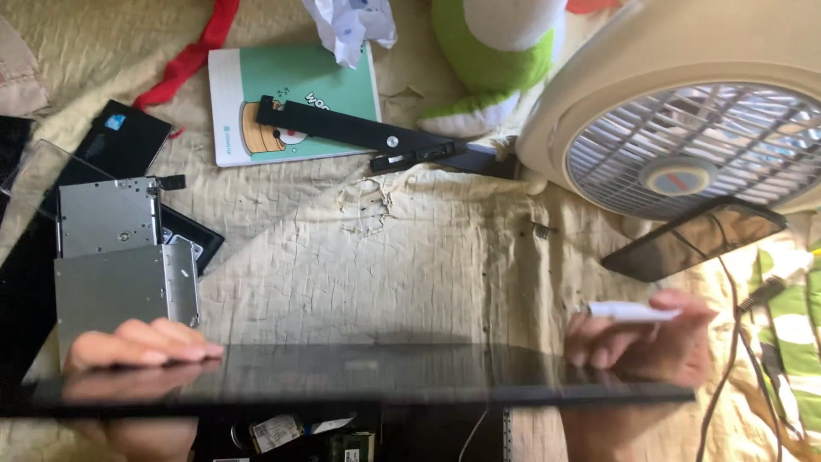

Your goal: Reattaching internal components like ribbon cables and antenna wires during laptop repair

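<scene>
A thin dark glossy panel [368,376], seen nearly edge-on, stretches across the bottom of the head view. My left hand [137,344] rests its fingers on the panel's left end. My right hand [641,338] grips the panel's right end and also holds a small white stick-like tool [633,311] between its fingers. Under the panel, part of a dark chassis with a circuit board and stickers [316,436] shows. The panel's surface reflects my left fingers.
Two silver drive units [120,257] lie at the left on dark parts. A black bracket [359,128] lies across a green and white notebook [291,94]. A beige fan [684,111], a dark phone [697,235] with cable, a green plush toy [496,60] and crumpled paper [346,26] surround the beige cloth [376,257].
</scene>
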